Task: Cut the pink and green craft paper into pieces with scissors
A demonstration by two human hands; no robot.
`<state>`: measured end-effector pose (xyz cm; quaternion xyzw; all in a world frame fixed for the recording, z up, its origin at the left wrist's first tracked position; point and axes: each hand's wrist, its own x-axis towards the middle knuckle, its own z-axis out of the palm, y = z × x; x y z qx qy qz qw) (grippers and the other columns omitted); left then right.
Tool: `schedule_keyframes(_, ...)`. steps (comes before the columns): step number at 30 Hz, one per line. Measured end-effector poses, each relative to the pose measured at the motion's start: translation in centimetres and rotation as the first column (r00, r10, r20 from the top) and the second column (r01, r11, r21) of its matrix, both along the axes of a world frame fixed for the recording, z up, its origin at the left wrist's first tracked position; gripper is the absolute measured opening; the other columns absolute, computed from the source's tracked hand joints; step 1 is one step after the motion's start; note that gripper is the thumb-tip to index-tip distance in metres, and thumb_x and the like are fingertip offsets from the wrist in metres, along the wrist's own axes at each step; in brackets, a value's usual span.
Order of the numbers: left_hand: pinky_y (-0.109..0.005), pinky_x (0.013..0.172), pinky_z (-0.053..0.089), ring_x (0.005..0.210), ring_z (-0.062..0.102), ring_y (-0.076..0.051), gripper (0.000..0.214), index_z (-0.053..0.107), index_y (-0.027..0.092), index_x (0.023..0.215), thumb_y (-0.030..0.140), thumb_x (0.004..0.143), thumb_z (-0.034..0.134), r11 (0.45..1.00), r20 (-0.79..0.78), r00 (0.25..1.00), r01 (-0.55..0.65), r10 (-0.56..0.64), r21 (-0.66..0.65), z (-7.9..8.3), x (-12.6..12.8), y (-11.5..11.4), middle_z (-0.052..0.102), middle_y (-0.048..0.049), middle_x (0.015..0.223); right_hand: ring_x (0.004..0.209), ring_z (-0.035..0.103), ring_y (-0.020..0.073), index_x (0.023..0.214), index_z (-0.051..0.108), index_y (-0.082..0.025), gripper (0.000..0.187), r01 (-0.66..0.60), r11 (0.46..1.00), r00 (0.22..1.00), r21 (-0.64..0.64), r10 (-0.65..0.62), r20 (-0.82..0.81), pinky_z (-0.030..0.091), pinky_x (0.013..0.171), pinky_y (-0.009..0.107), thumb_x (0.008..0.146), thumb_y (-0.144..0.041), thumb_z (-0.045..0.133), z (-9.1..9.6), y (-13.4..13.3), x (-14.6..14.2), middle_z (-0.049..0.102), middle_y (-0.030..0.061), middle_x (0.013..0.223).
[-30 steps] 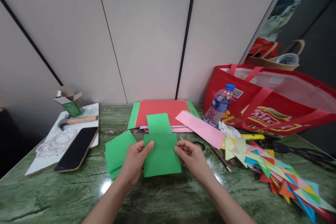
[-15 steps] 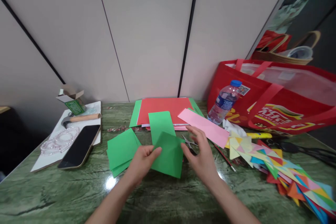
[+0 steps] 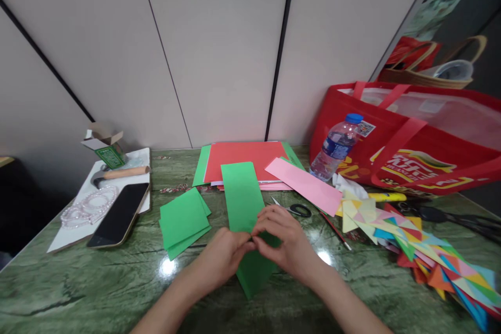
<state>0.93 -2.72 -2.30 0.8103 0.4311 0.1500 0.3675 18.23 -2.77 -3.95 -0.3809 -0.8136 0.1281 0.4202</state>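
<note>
Both hands meet over a green paper piece (image 3: 254,269) lying on the green marble table (image 3: 97,287). My left hand (image 3: 227,255) pinches its left side with curled fingers. My right hand (image 3: 284,240) presses and grips its upper part, fingers bent. A long green strip (image 3: 240,193) lies just beyond the hands, reaching back to the paper stack. A pile of green squares (image 3: 182,222) sits to the left of my left hand.
A red and green paper stack (image 3: 242,159) and a pink strip (image 3: 305,185) lie behind. Scissors (image 3: 295,210), a water bottle (image 3: 336,146), a red bag (image 3: 422,141) and folded colourful paper pieces (image 3: 422,250) are right. A phone (image 3: 119,216), beads (image 3: 86,209), hammer (image 3: 117,172) and small box (image 3: 104,148) are left.
The green square held upright by both hands was lowered toward the table. My right hand let go briefly, then came back onto it; both hands now close together on the paper.
</note>
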Motion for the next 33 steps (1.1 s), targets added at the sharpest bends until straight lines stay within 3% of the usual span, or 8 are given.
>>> schedule_keyframes(4, -0.022, 0.050, 0.020, 0.053, 0.031, -0.009, 0.035, 0.037, 0.017, 0.055, 0.032, 0.088, 0.035, 1.000, -0.028, 1.000, 0.009, -0.008, 0.023, 0.5, -0.4, 0.2, 0.029, 0.0061, 0.053, 0.078, 0.056, 0.0194, 0.075, 0.064, -0.022, 0.012, 0.011, 1.000, 0.999, -0.017, -0.012, -0.047, 0.046, 0.071, 0.034, 0.074, -0.012, 0.057, 0.3, 0.2, 0.6, 0.064, 0.0022, 0.071)
schedule_keyframes(10, -0.024, 0.050, 0.021, 0.053, 0.030, -0.010, 0.037, 0.028, 0.019, 0.055, 0.035, 0.088, 0.033, 0.999, -0.043, 0.999, -0.023, 0.025, 0.030, 0.7, -0.7, 0.5, 0.030, 0.0060, 0.052, 0.079, 0.058, 0.0203, 0.075, 0.064, -0.021, 0.012, 0.106, 0.993, 0.982, -0.060, -0.114, -0.150, 0.047, 0.072, 0.034, 0.075, -0.011, 0.056, 0.4, 0.7, 1.7, 0.065, 0.0034, 0.072)
schedule_keyframes(13, -0.024, 0.050, 0.021, 0.053, 0.031, -0.010, 0.037, 0.026, 0.019, 0.055, 0.036, 0.088, 0.031, 0.998, -0.021, 0.998, -0.059, 0.060, 0.027, 0.8, -0.5, 0.3, 0.031, 0.0058, 0.053, 0.080, 0.060, 0.0204, 0.080, 0.063, -0.020, 0.010, 0.188, 0.965, 0.943, -0.182, -0.229, -0.242, 0.047, 0.072, 0.034, 0.078, -0.017, 0.054, 0.4, 0.6, 1.6, 0.066, 0.0053, 0.080)
schedule_keyframes(16, -0.025, 0.050, 0.021, 0.053, 0.034, -0.010, 0.036, 0.028, 0.019, 0.056, 0.036, 0.088, 0.030, 0.997, -0.016, 0.997, -0.073, 0.073, 0.029, 1.1, -0.2, 0.1, 0.034, 0.0056, 0.053, 0.079, 0.063, 0.0190, 0.093, 0.062, -0.019, 0.017, 0.092, 0.920, 0.922, -0.381, -0.223, -0.315, 0.049, 0.072, 0.031, 0.077, -0.025, 0.058, 0.5, 0.4, 1.1, 0.068, 0.0049, 0.086)
schedule_keyframes(19, -0.025, 0.050, 0.021, 0.053, 0.036, -0.010, 0.034, 0.029, 0.019, 0.056, 0.031, 0.087, 0.031, 0.997, -0.019, 0.997, -0.071, 0.071, 0.035, 1.4, -0.2, 0.1, 0.035, 0.0056, 0.052, 0.066, 0.062, 0.0170, 0.076, 0.065, -0.019, 0.010, 0.050, 0.884, 0.930, -0.466, -0.212, -0.301, 0.049, 0.061, 0.026, 0.074, -0.028, 0.061, 0.5, 0.2, 0.7, 0.068, 0.0019, 0.072)
schedule_keyframes(28, -0.024, 0.049, 0.021, 0.052, 0.031, -0.011, 0.030, 0.026, 0.020, 0.054, 0.027, 0.083, 0.032, 0.993, 0.054, 0.991, -0.121, 0.121, 0.001, 2.2, -1.4, 1.3, 0.029, 0.0057, 0.052, 0.059, 0.060, 0.0170, 0.072, 0.065, -0.017, 0.019, 0.182, 0.887, 0.840, -0.423, -0.364, -0.402, 0.047, 0.051, 0.025, 0.074, -0.035, 0.062, -0.3, 0.9, 1.6, 0.067, 0.0037, 0.067)
schedule_keyframes(30, -0.023, 0.049, 0.023, 0.052, 0.031, -0.011, 0.029, 0.028, 0.021, 0.054, 0.031, 0.081, 0.033, 0.984, 0.086, 0.980, -0.179, 0.180, -0.019, 2.8, -2.3, 1.8, 0.028, 0.0056, 0.053, 0.057, 0.060, 0.0165, 0.083, 0.065, -0.017, 0.021, 0.133, 0.889, 0.841, -0.437, -0.335, -0.425, 0.049, 0.050, 0.026, 0.079, -0.036, 0.057, -0.5, 0.9, 1.5, 0.067, 0.0035, 0.067)
schedule_keyframes(33, -0.023, 0.050, 0.028, 0.053, 0.035, -0.012, 0.025, 0.034, 0.021, 0.053, 0.032, 0.075, 0.038, 0.925, 0.157, 0.914, -0.380, 0.375, 0.004, 4.2, -5.6, 3.0, 0.030, 0.0052, 0.053, 0.071, 0.065, 0.0187, 0.108, 0.057, -0.018, 0.028, 0.077, 0.906, 0.882, -0.416, -0.256, -0.396, 0.054, 0.063, 0.032, 0.085, -0.031, 0.049, -1.0, 1.1, 1.4, 0.069, 0.0065, 0.083)
